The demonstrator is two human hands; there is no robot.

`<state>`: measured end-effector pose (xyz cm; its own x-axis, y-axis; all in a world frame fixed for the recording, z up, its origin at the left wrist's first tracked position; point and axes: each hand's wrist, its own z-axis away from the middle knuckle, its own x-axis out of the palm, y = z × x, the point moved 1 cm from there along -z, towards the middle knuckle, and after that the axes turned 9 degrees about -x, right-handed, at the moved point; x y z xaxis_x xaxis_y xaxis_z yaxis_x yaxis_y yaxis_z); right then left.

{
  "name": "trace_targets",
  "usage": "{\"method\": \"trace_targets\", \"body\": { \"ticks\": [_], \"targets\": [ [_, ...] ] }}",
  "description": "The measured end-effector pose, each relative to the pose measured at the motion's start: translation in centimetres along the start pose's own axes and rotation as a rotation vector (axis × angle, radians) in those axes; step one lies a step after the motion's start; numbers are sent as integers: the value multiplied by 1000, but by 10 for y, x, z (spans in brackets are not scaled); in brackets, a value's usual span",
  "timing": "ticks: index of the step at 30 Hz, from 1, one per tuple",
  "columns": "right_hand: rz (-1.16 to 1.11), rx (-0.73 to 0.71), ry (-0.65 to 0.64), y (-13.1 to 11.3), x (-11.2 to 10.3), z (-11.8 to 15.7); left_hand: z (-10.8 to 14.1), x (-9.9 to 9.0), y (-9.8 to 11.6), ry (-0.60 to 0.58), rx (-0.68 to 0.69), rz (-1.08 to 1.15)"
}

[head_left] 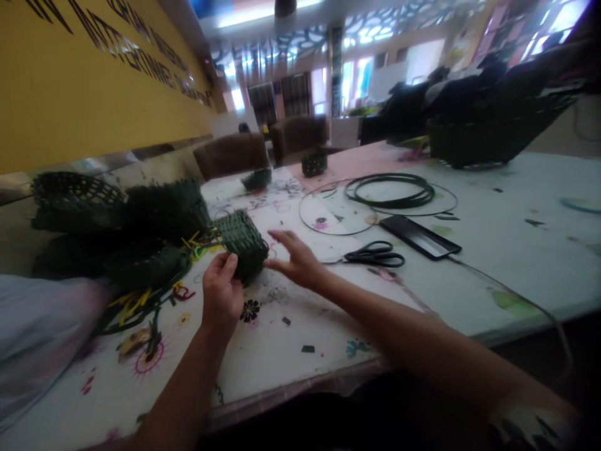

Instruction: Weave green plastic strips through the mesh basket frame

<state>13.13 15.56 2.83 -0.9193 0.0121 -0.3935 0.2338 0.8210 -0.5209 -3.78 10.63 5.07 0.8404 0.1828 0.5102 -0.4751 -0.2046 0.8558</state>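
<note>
A small dark green woven basket (pixel 241 241) is tilted on its side above the table, a little left of centre. My left hand (pixel 223 285) grips its near edge between thumb and fingers. On the basket's right side my right hand (pixel 295 260) has its thumb and fingers spread apart, the tips close to the weave; I cannot tell whether they touch it. To the right of that hand lie black-handled scissors (pixel 373 254), blades pointing left.
Several green woven baskets (pixel 164 203) are heaped at left, beside coloured strip scraps (pixel 136 307). A coil of green strip (pixel 389 191) and a corded phone (pixel 420 237) lie at right. A large basket (pixel 479 134) stands back right. Two small baskets sit farther off.
</note>
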Motion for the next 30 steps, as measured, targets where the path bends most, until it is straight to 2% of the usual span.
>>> {"method": "trace_targets", "body": {
  "ticks": [2, 5, 8, 11, 15, 20, 23, 26, 30],
  "targets": [
    [-177, 48, -62, 2, 17, 6, 4, 3, -2, -12, -1, -6],
    [-319, 128, -36, 9, 30, 11, 10, 5, -2, -51, -80, -64],
    [-377, 169, -20, 16, 30, 13, 14, 5, 3, -106, -172, -154],
    [-395, 181, -13, 16, 26, 13, 15, 6, 11, -139, -205, -256],
    [-411, 169, -1, 11, 24, 13, 14, 5, 18, -145, -190, -371],
    [-413, 139, -5, 10, 24, 14, 17, 5, 17, -106, -121, -505],
    [-380, 138, 3, 8, 24, 13, 17, 8, 15, -70, -72, -476],
    [-355, 136, 20, 5, 22, 12, 16, 12, 13, -36, -47, -334],
    [-333, 154, 29, 3, 19, 11, 12, 14, 10, -92, -113, -276]
  ]
}}
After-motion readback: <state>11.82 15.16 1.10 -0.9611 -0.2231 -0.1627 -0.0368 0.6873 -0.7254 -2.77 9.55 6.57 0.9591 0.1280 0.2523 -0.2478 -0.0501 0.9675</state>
